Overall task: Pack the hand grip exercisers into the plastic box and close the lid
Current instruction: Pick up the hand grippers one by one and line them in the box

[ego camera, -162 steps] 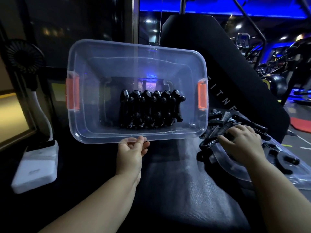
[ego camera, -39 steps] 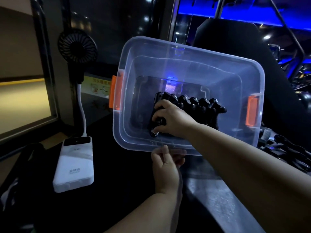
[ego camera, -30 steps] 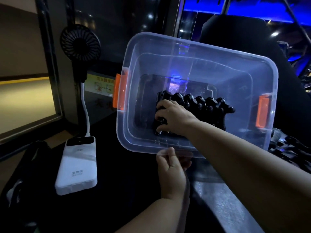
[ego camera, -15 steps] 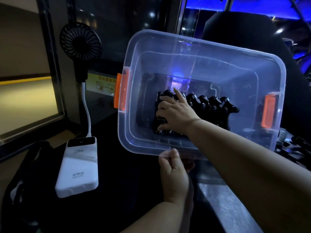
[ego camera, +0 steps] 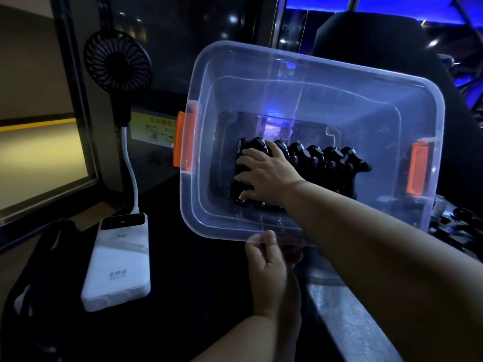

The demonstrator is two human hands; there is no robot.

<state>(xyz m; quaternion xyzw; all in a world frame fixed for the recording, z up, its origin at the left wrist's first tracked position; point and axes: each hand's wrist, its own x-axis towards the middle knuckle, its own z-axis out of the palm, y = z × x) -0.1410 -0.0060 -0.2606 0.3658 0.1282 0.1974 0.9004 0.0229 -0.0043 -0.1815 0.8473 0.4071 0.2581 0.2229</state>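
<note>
The clear plastic box (ego camera: 308,66) is tipped up with its opening towards me. A row of several black hand grip exercisers (ego camera: 326,160) lies on its bottom. My right hand (ego camera: 264,173) reaches into the box. Its fingers lie spread and fairly straight on the leftmost exercisers, and its thumb is near a metal spring. My left hand (ego camera: 271,267) pinches the box's near rim, thumb on top and fingers underneath. More loose exercisers (ego camera: 460,226) lie in the dark at the right edge. No lid can be made out.
The box has orange latches at its left (ego camera: 184,142) and right (ego camera: 418,168) ends. A white power bank (ego camera: 117,262) lies at the left, cabled to a small black fan (ego camera: 117,61). A black bag (ego camera: 39,257) lies at the far left. A grey padded surface (ego camera: 347,317) runs below my right arm.
My right hand came from the loose pile on the right, carried an exerciser into the box and set it at the row's left end. Its fingers have since straightened over it. My left hand keeps the rim.
</note>
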